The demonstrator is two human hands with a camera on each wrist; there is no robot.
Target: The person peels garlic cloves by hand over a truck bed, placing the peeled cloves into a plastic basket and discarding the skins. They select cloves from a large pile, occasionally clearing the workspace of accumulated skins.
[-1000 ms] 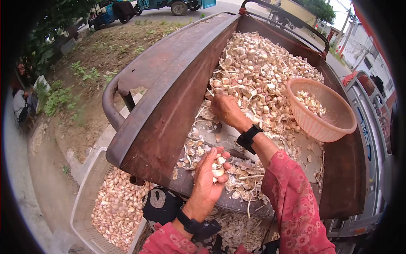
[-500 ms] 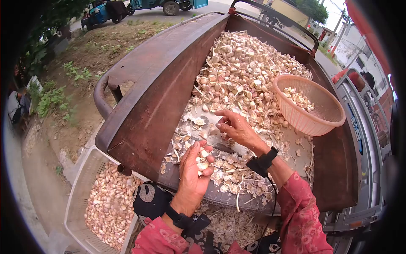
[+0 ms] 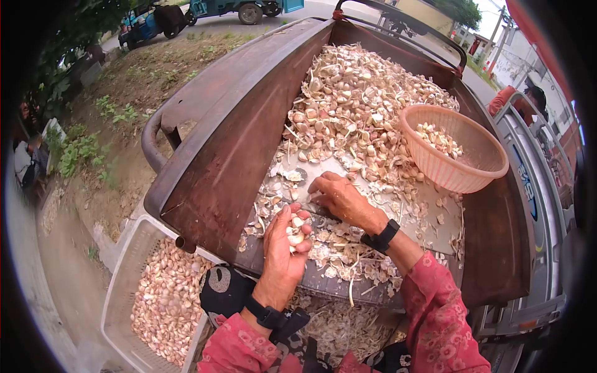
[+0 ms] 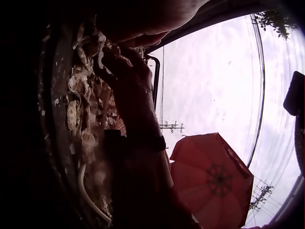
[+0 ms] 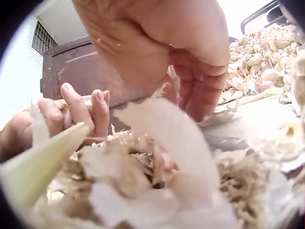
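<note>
My left hand (image 3: 285, 245) is palm up in the head view, its fingers curled round several pale garlic cloves (image 3: 295, 234). To its right, my right hand (image 3: 342, 200) is low over the grey board (image 3: 323, 166), back upward and fingers bent down. In the right wrist view the right hand's fingers (image 5: 202, 93) point down at the board behind loose garlic skins (image 5: 162, 129); the fingertips are partly hidden, and I cannot tell whether they pinch anything. Beyond the hands rises a heap of garlic cloves (image 3: 367, 93). The left wrist view is mostly dark.
A pink plastic basket (image 3: 451, 174) with some cloves leans on the heap's right side. Rusty metal walls (image 3: 242, 155) flank the board. Down at the left stands a white crate (image 3: 118, 298) of cloves. Skins and stalks (image 3: 348, 248) litter the board's near edge.
My right hand left the heap's near edge and came down toward the board beside the left hand, its fingers now bent lower. The left hand keeps holding the cloves. The head view shifted slightly.
</note>
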